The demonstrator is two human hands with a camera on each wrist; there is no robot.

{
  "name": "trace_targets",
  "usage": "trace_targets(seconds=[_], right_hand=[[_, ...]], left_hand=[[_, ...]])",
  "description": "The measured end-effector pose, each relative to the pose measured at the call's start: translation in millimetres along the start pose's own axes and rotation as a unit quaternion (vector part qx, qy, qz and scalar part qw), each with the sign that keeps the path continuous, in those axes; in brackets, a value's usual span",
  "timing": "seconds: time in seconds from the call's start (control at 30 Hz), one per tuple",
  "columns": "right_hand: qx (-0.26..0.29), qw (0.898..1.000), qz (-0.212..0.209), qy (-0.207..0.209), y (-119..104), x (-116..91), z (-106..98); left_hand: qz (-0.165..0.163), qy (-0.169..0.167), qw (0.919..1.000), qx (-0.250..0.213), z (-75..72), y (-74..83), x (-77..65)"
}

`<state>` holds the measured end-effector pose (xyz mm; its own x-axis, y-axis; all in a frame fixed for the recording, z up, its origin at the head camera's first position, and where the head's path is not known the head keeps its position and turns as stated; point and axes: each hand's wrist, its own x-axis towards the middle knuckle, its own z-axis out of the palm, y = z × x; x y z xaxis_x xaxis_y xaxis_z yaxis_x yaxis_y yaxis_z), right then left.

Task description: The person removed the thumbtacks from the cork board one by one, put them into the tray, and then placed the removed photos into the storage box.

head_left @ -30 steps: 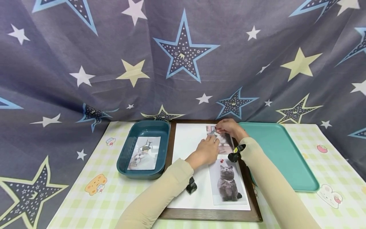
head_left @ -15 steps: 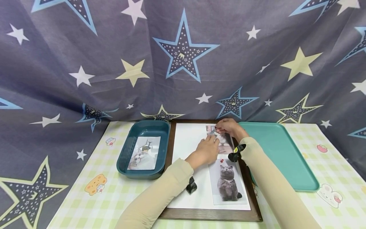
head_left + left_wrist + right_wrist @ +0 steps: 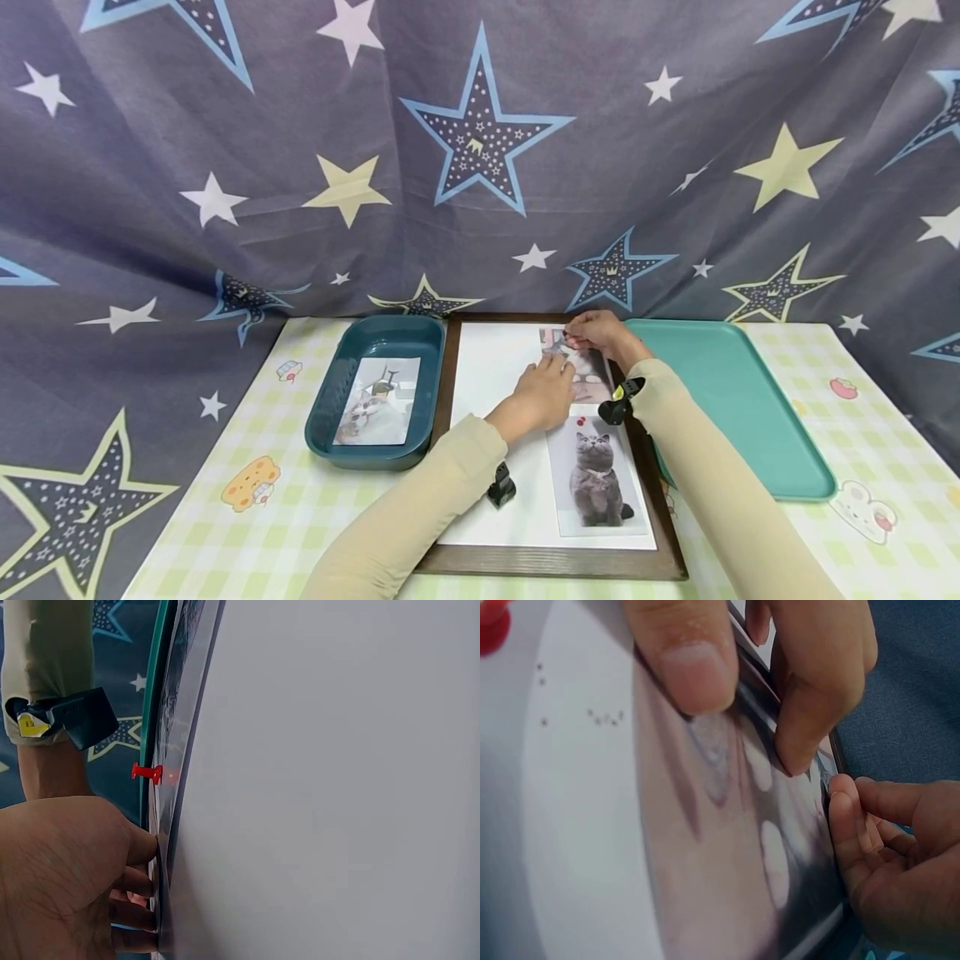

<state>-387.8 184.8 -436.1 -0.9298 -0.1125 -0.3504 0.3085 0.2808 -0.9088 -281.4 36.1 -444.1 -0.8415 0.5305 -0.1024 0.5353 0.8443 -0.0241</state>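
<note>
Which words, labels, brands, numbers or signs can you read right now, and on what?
None can be read for certain.
Small yellow sticker on the boxy black wrist camera at the right wrist: dark marks, too small and blurred to read.
I can make out no lettering on anything else.

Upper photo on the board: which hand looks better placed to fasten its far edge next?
Probably the right hand: it pinches a small thing, unclear what, near the far edge of the upper photo. The left hand rests nearer the person, seemingly steadying the photo.
</note>
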Motion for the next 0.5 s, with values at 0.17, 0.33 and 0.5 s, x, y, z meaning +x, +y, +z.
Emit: trace_targets(seconds=[0.17,0.33,0.5], right_hand=[[-0.002,1.0,0.004,0.002,-0.2,1.2,-0.8],[0.002,1.0,0.006,0.006,0.4,2.6,-0.9],[0.015,1.0,0.0,0.002,2.1,3.8,-1.2]], left_hand=[[0.0,0.0,1.0,-0.001,-0.7,-0.2,-0.7],[-0.002,-0.002,1.0,-0.001,0.1,0.0,0.4],[-0.003,-0.004,1.0,0.0,0.6,0.2,0.5]])
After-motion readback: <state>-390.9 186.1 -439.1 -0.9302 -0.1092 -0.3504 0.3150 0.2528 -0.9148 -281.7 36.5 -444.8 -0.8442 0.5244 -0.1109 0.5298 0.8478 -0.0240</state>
